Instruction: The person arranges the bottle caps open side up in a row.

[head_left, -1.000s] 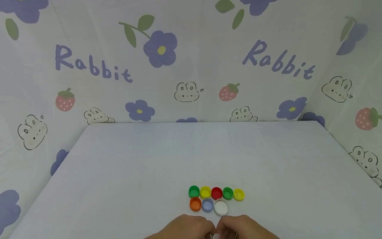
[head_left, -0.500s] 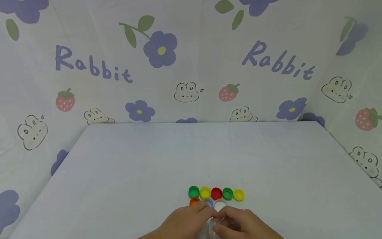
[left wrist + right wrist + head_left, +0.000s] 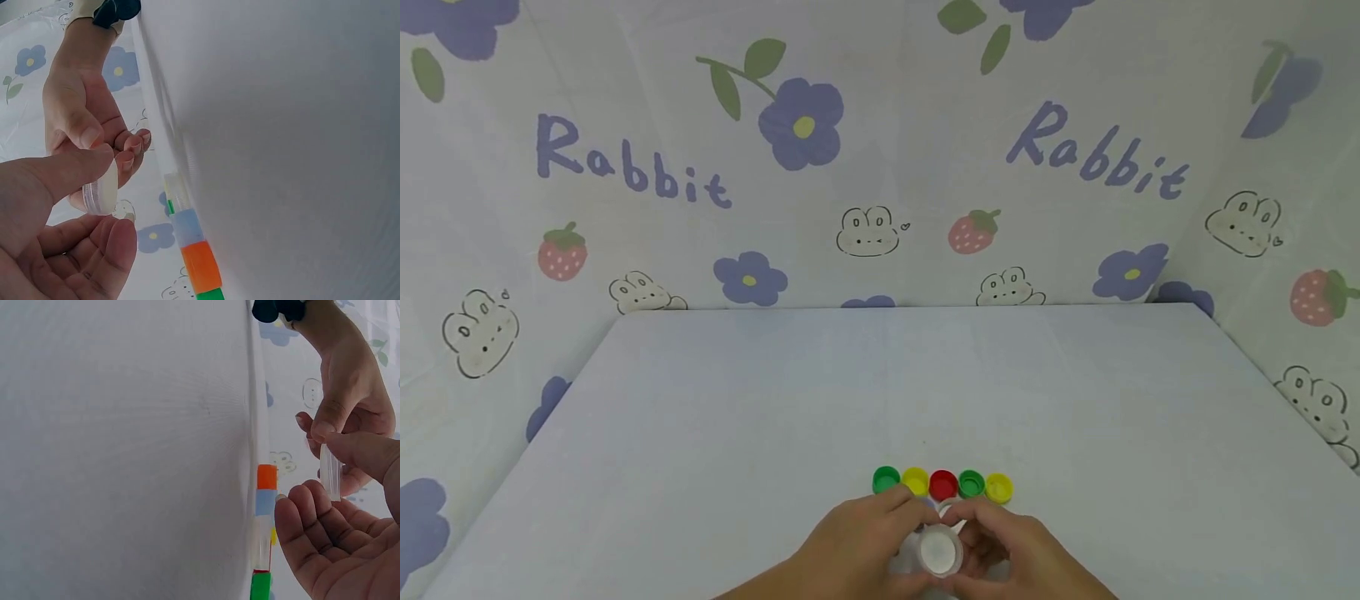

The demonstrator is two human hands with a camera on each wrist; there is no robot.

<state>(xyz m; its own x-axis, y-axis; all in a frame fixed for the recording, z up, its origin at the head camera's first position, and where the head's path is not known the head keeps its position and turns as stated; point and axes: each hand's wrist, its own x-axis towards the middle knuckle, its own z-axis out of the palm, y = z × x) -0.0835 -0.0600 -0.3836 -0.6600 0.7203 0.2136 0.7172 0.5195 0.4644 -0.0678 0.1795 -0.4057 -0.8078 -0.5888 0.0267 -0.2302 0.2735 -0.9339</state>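
A small round white cap [image 3: 938, 551] with a clear rim is held up between both hands, its flat face toward the head camera. My left hand [image 3: 859, 537] pinches it with thumb and forefinger, and my right hand [image 3: 1028, 546] pinches its other side. In both wrist views the cap [image 3: 101, 189] stands on edge between the thumbs and fingers. Behind the hands on the table sit coloured caps: green [image 3: 886, 480], yellow [image 3: 914, 480], red [image 3: 943, 485], another green [image 3: 972, 483] and another yellow [image 3: 999, 488]. The hands partly cover a nearer row.
The nearer row includes an orange cap [image 3: 201, 267], a pale blue cap [image 3: 187, 227] and a clear-sided white cap [image 3: 176, 191]. They stand on a white table [image 3: 737, 433]. A cloth with rabbits, flowers and strawberries [image 3: 880, 167] hangs behind and at the sides.
Both hands have risen and moved forward from the near edge, bringing the white cap into view. The cap has tilted to show its face, and the hands now cover the orange cap.
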